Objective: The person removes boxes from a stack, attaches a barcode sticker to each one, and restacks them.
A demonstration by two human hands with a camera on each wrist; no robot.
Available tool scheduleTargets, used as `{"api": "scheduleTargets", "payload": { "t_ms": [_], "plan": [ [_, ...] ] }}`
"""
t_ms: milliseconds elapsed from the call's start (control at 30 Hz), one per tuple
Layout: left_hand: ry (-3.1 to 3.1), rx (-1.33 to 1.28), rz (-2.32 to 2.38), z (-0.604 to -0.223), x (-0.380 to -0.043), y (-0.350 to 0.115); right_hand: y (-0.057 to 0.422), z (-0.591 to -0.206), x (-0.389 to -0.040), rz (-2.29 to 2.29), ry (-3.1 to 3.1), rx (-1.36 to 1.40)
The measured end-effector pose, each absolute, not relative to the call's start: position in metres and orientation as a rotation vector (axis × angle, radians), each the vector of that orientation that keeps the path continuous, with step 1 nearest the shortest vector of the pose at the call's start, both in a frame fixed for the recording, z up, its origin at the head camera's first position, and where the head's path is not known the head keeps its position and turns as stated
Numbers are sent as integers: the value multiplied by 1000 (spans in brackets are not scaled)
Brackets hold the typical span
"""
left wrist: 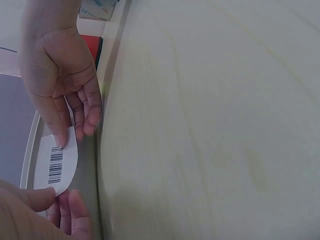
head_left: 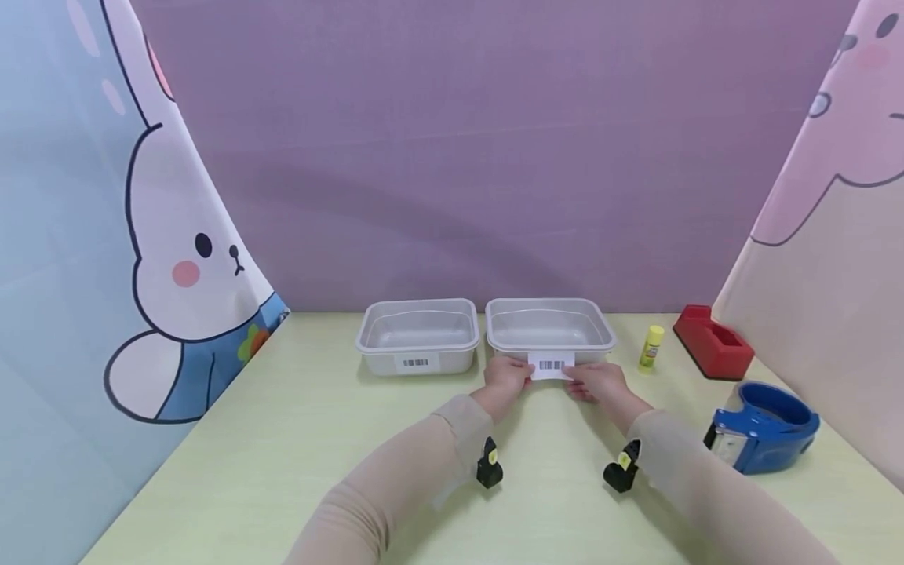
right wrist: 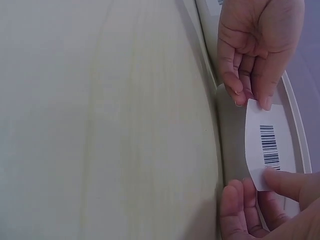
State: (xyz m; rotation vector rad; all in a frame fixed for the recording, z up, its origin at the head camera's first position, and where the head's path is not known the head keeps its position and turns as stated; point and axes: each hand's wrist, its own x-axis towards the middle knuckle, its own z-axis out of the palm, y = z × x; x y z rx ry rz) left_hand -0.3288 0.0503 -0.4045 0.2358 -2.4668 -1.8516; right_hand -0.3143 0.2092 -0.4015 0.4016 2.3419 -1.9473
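Observation:
A white barcode label [head_left: 551,365] spans the front wall of the right-hand plastic tub [head_left: 551,345]. My left hand [head_left: 507,377] pinches the label's left end between thumb and fingers. At its other end, my right hand [head_left: 602,383] pinches it the same way. The lower edge of the label [left wrist: 64,162] curves away from the tub wall in the left wrist view. From the right wrist, the barcode [right wrist: 270,146] faces outward, its end close by my right thumb [right wrist: 282,182].
A matching tub [head_left: 418,337] with a barcode label on its front stands to the left. At the right are a yellow glue stick [head_left: 651,348], a red tape dispenser [head_left: 713,343] and a blue tape-gun-like tool [head_left: 766,430]. Fabric walls [head_left: 438,157] enclose the table.

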Motion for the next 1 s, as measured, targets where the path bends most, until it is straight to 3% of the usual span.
{"api": "scheduleTargets", "payload": {
  "t_ms": [667,1000],
  "plan": [
    [-2514,251,-1858,-401,-322,42,202,-408,-326,-2083,2311,537],
    [-2326,-18,-2296,-399,-322,51,200,-408,-324,-2089,2330,539]
  ]
}}
